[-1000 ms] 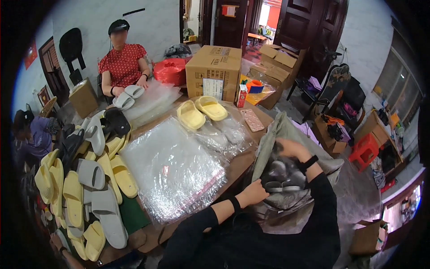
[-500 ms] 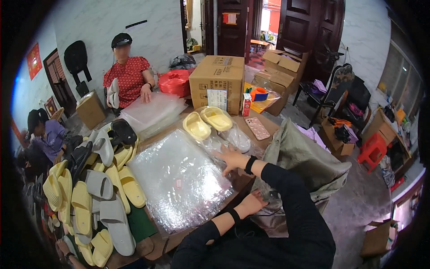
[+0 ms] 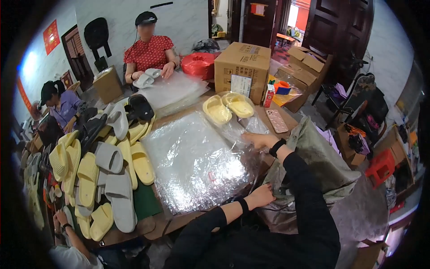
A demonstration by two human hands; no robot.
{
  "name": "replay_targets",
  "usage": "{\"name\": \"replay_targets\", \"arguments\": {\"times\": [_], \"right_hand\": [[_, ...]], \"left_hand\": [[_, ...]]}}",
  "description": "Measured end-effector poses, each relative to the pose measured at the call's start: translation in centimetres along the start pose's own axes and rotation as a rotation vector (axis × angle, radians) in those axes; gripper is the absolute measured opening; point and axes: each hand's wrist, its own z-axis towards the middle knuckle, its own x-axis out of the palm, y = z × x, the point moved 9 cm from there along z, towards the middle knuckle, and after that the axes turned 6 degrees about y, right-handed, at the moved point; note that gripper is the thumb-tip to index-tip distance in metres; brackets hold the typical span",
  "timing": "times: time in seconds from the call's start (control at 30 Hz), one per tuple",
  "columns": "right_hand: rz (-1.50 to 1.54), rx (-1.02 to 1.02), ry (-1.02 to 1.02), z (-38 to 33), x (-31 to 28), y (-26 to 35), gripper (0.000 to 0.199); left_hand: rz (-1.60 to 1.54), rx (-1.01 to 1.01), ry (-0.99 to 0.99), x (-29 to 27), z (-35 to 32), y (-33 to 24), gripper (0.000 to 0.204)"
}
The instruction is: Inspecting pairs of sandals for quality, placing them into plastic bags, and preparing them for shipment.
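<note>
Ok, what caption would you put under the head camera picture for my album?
Two hands, right hand and left hand, rest on clear plastic bags beside yellow slippers on a crowded table.

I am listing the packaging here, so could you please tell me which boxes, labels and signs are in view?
Large brown cardboard box: far table edge, white rectangular label on its front.
Small white and red carton: upright, right of that box.
Open brown cardboard boxes: floor behind.
Red wall signs: left wall.

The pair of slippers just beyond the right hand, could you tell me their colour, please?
Pale yellow; the slippers show best in the head view.
</note>
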Motion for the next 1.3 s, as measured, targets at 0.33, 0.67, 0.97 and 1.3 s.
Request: {"name": "replay_targets", "arguments": {"times": [0.33,0.67,0.97,1.3], "right_hand": [[-0.243,0.226,-0.310,-0.7,-3.8,0.6,0.035],[1.270,-0.133,-1.322,-4.7,-14.9,-0.6,0.015],[1.412,-0.430,-1.297,-20.9,-20.1,6.7,0.016],[1.250,0.325,-1.347,-46.2,-9.6,0.2,0.018]], "left_hand": [[-0.021,0.002,-0.047,0.3,0.0,-0.6,0.023],[0.039,-0.032,-0.021,0.6,-0.5,-0.1,0.019],[-0.059,-0.010,-0.006,0.7,-0.7,0.6,0.021],[-0.084,0.047,0.034,-1.6,-0.2,0.3,0.034]]}}
